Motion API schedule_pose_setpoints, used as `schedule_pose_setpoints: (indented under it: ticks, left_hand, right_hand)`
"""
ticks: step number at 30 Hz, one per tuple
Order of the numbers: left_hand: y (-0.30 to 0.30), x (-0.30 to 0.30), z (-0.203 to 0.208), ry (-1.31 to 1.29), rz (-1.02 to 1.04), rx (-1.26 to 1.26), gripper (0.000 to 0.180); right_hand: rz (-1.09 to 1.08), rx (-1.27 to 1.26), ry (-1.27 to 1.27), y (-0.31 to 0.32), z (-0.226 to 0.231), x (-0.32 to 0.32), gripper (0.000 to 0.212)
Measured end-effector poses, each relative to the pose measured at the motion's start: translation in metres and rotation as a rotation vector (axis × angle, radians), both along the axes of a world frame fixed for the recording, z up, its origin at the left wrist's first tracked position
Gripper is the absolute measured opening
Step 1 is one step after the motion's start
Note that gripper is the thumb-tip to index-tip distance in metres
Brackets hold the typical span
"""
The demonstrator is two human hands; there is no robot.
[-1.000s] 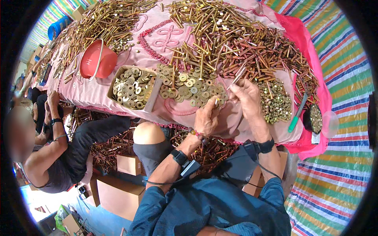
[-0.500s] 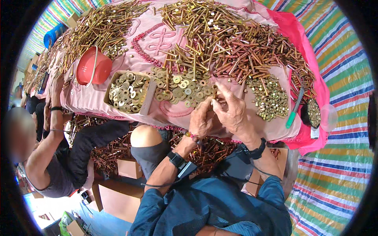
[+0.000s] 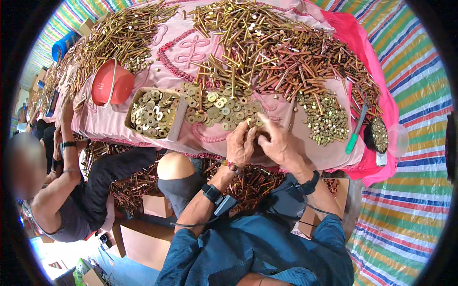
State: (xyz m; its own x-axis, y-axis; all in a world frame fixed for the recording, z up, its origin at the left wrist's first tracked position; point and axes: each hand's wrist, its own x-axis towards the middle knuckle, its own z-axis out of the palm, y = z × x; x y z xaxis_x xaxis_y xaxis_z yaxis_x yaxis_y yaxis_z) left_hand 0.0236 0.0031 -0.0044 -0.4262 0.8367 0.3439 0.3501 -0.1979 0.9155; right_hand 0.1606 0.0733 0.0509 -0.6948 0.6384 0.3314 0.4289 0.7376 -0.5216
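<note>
My left hand [image 3: 240,146] is closed, fingertips pinched together at the near edge of the loose brass-coloured washers [image 3: 224,112]. A small yellowish tip shows at its fingers, but most of what it holds is hidden. Beside it, my right hand [image 3: 280,145] has its index finger stretched onto the washers at the pile's right edge, with the thumb apart below. Long brass-coloured bolts [image 3: 234,78] stand and lie just beyond the washers. To the right of my right hand is a heap of small nuts [image 3: 324,117] on a flat board.
A box of washers [image 3: 155,114] and a red bucket [image 3: 112,86] stand left. Reddish metal tubes [image 3: 305,66] are heaped beyond. A green-handled tool [image 3: 353,143] and a black dish of nuts [image 3: 379,136] lie right. Another person [image 3: 62,190] sits at the left; cardboard boxes [image 3: 145,243] are below.
Both hands have come down slightly. My left hand has drawn a little left, with the thin piece in its fingers now mostly hidden. My right index finger has moved onto the washers.
</note>
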Motion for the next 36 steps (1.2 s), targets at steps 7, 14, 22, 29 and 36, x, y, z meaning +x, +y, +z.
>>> schedule_pose_setpoints:
  ticks: [7,14,22,29,36]
  left_hand:
    - [-0.001,0.004,0.005,-0.062,-0.041,-0.089,0.017]
    - [0.000,0.002,0.001,-0.069,-0.052,-0.079,0.016]
    - [0.002,0.003,-0.002,-0.005,-0.026,-0.024,0.015]
    - [0.002,0.003,-0.004,0.020,-0.014,0.011,0.012]
    - [0.002,0.001,-0.006,0.013,-0.045,0.069,0.014]
  right_hand:
    - [-0.328,-0.026,0.077,0.086,-0.023,0.008,0.030]
    - [-0.445,-0.043,-0.208,0.094,-0.017,-0.014,0.027]
    - [-0.165,-0.870,0.449,0.057,-0.003,0.005,0.032]
    - [0.037,-0.760,0.389,0.016,0.026,-0.010,0.027]
    - [0.070,-0.292,0.194,0.015,0.030,-0.013,0.023]
